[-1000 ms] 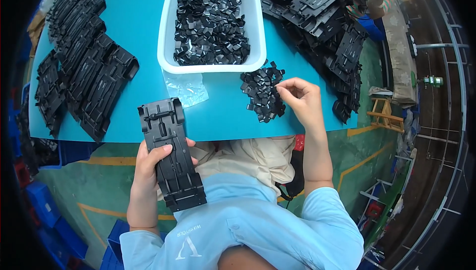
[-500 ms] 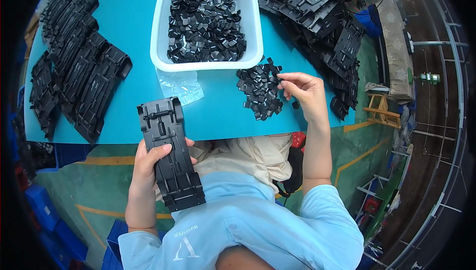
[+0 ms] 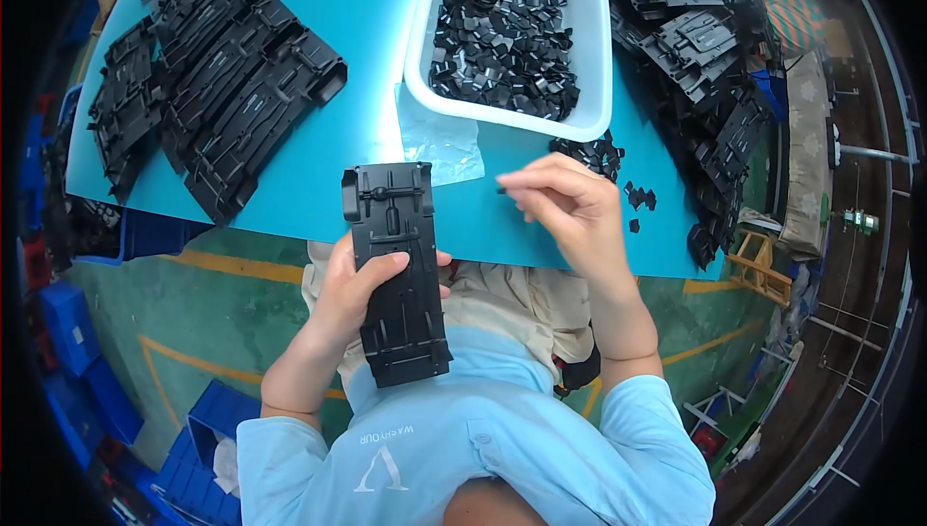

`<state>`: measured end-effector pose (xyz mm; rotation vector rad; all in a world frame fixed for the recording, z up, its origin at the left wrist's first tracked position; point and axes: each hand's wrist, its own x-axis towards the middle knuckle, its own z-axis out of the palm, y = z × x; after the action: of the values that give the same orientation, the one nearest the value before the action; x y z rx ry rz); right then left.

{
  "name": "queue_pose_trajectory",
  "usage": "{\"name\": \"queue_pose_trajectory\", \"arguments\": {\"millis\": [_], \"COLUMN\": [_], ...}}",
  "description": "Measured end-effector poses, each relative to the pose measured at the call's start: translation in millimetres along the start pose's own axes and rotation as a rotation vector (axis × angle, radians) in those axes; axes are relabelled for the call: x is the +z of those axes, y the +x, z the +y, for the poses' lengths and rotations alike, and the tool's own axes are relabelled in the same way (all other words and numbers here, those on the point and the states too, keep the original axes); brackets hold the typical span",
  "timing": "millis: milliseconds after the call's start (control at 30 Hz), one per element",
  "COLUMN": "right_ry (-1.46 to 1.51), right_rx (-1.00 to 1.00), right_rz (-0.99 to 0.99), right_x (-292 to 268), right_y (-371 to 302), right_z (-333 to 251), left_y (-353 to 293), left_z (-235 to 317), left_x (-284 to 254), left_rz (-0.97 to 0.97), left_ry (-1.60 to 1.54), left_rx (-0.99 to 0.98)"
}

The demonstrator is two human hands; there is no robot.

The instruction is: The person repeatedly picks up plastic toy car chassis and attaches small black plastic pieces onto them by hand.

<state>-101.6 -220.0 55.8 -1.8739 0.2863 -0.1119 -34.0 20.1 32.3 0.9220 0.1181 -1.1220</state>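
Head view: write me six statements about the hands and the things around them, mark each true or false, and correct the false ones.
1. The left grip holds a black moulded plate. True.
2. The right grip pinches a small dark piece. True.
3. The right grip is touching the black moulded plate. False: it is apart from it, over the blue tabletop.
4. The white tub contains small black pieces. True.
5. Such pieces lie only in the tub. False: some loose pieces lie on the tabletop.
6. Other plates are piled only right of the tub. False: there is a left pile and a right pile.
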Motion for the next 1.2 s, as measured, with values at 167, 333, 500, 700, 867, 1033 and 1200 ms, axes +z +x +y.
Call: {"name": "queue_pose_trajectory", "arguments": {"millis": [167, 333, 500, 700, 867, 1033, 1200], "right_ry": [-0.195, -0.389, -0.433, -0.538, -0.580, -0.580, -0.610], "right_rx": [-0.090, -0.203, -0.250, -0.345, -0.378, -0.350, -0.398], "right_rz": [0.133, 0.222, 0.220, 0.214, 0.216, 0.209, 0.202], "right_x": [31.3, 40.5, 45.1, 46.2, 46.5, 47.2, 47.6], "right_y": [19.4, 28.6, 30.6, 30.6, 30.3, 30.7, 32.3], "right_z": [4.6, 8.5, 9.8, 16.4, 18.3, 18.1, 17.4], "left_y": [0.5, -5.0, -2.9, -2.3, -2.4, -2.2, -1.6], "left_z": [-0.6, -1.8, -2.8, -6.0, -6.9, -8.5, -10.4], "left_x": [-6.6, -11.9, -14.0, -16.6, -15.7, -16.5, -17.4], "left_rz": [-0.080, -0.063, -0.078, -0.108, -0.103, -0.111, -0.123], "left_ry": [-0.026, -0.068, -0.108, -0.107, -0.104, -0.113, -0.120], "left_rx": [0.043, 0.056, 0.048, 0.048, 0.052, 0.062, 0.076]}}
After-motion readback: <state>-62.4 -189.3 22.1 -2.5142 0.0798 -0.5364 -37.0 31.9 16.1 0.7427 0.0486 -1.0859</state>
